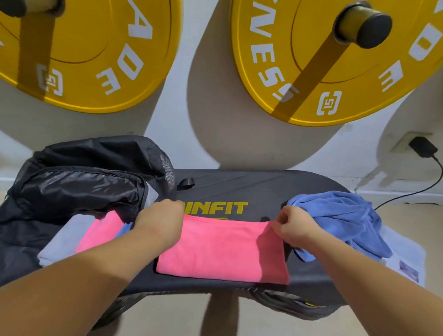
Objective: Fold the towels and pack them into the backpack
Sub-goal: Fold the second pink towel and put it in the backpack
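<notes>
Head view: left hand (161, 220) hides pink towel's (221, 248) far corner.

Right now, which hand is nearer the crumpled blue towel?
Right. The right hand pinches a corner of the pink towel beside the blue towel; the left hand holds the opposite corner, by the backpack.

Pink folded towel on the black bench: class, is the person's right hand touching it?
Touching. The head view shows the right hand pinching the far right corner of the pink folded towel.
</notes>
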A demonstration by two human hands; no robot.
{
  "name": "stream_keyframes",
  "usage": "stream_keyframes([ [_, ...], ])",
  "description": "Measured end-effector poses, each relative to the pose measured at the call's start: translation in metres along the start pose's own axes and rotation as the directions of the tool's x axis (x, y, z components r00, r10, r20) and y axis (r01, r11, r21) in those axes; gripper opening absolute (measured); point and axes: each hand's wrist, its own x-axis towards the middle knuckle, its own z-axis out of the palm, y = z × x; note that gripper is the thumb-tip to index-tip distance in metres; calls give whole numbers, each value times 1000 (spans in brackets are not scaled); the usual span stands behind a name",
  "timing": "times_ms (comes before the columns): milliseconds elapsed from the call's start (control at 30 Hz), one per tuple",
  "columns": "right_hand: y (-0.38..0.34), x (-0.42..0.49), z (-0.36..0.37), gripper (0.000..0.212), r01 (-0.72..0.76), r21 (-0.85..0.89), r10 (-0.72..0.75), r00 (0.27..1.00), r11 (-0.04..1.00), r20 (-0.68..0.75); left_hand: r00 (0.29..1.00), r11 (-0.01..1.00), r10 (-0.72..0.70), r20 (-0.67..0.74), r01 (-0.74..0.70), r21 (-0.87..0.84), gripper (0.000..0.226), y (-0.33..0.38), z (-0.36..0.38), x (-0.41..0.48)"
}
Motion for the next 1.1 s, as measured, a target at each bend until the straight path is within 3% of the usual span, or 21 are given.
stream_keyframes([
  [267,31,20,30,22,23,54,-19,996,998,-84,999,991,23,38,-28,132,41,13,19,22],
  [367,28,25,33,14,81,28,-79,995,996,-57,993,981,109,44,-115,157,47,14,28,29],
  [467,21,27,34,27,128,-106,-126,992,986,29,972,972,195,134,-210,109,47,9,43,39],
  [600,14,32,36,23,169,-145,-161,985,975,66,962,982,170,213,-184,50,50,6,51,48],
  [767,11,33,32,21,200,-148,-182,975,968,125,946,972,151,288,-195,130,37,14,47,47],
  [1000,17,30,17,20,140,145,-159,979,980,127,977,979,128,171,-152,138,21,34,-6,78],
  [1100,24,32,17,14,91,142,-106,989,986,102,992,990,112,63,-117,77,24,43,-24,109],
])
